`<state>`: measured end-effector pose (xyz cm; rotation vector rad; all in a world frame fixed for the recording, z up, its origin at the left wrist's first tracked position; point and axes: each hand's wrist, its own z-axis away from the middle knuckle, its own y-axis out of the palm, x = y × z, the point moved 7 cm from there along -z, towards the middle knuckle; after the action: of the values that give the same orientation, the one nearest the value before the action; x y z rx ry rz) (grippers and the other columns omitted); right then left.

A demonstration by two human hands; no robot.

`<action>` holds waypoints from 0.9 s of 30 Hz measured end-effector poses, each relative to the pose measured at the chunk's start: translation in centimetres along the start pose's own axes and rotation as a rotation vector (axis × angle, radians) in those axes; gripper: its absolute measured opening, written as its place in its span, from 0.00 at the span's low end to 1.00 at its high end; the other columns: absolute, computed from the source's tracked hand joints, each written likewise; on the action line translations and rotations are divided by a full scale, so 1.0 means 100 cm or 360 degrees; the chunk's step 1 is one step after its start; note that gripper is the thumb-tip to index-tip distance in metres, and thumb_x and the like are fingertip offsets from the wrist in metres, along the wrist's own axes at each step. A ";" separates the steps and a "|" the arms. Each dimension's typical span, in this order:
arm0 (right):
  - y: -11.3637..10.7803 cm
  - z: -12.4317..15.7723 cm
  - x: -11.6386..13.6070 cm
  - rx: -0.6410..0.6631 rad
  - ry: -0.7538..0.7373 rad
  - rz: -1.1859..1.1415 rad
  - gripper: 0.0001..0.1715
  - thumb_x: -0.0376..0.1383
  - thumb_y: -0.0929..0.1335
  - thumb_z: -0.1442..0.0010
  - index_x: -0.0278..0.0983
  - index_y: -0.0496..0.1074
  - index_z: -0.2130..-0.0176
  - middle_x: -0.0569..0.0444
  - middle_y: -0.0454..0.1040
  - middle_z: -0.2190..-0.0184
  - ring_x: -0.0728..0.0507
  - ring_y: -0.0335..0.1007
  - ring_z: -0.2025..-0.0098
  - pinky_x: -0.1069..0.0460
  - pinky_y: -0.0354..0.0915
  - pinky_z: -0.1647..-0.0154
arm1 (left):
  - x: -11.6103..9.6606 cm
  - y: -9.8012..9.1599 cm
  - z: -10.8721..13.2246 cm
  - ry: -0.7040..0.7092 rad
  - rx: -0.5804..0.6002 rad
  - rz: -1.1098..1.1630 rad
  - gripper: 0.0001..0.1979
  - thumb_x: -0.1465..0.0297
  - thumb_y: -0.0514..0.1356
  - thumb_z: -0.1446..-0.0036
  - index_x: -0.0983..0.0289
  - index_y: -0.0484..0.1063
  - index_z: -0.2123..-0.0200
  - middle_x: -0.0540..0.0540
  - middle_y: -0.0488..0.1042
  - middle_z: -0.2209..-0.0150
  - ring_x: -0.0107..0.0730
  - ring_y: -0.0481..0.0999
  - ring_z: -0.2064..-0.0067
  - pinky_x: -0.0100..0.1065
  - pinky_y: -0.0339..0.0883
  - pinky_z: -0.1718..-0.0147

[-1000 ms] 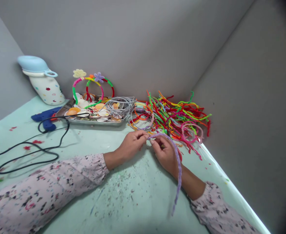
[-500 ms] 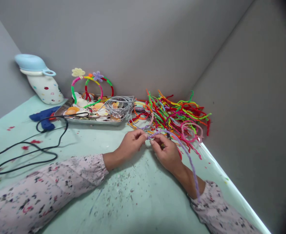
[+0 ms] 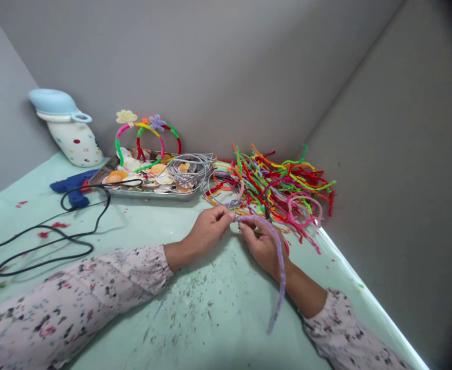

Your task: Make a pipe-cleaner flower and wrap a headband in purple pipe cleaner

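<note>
Between my hands is a fuzzy purple pipe cleaner (image 3: 280,267). My left hand (image 3: 210,227) pinches it near one end, thumb against the forefinger. My right hand (image 3: 262,244) is closed on it just to the right, fingertips close to the left ones. From there the long part arches over my right hand and hangs past the wrist, its free tip over the table. Behind my hands lies a heap of multicoloured pipe cleaners (image 3: 283,180), with a pink pipe-cleaner ring (image 3: 317,205) at its right side.
A metal tray (image 3: 152,194) holds shells, a coil of grey wire (image 3: 191,167) and two colourful hoops with felt flowers (image 3: 126,117). A blue glue gun (image 3: 75,187) and black cord (image 3: 49,226) lie left. A white bottle (image 3: 77,141) stands by the grey wall (image 3: 210,67).
The purple pipe cleaner's loose length has swung left and toward me, from beside my right forearm to across the wrist. My hands stay close together in nearly the same place.
</note>
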<state>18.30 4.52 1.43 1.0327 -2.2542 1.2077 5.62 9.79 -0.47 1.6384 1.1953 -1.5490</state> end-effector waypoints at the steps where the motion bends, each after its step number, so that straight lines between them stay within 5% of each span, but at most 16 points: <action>1: 0.000 0.000 0.001 0.0008 -0.0024 -0.0002 0.08 0.33 0.65 0.41 0.40 0.73 0.61 0.54 0.77 0.66 0.46 0.72 0.63 0.51 0.68 0.59 | 0.000 0.000 0.000 0.0000 0.0002 0.0001 0.16 0.62 0.52 0.41 0.64 0.63 0.77 0.45 0.60 0.83 0.23 0.58 0.79 0.28 0.52 0.76; 27: 0.000 0.002 0.014 0.0037 -0.0409 0.0288 0.14 0.30 0.63 0.39 0.41 0.73 0.57 0.52 0.76 0.67 0.45 0.71 0.63 0.48 0.66 0.59 | 0.000 -0.002 0.001 -0.0001 -0.0060 0.0017 0.17 0.61 0.53 0.42 0.64 0.60 0.79 0.45 0.58 0.82 0.23 0.56 0.79 0.29 0.51 0.77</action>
<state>17.38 3.81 2.18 1.0639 -2.5851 1.2358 5.44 9.79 -0.44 1.6171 1.2063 -1.5114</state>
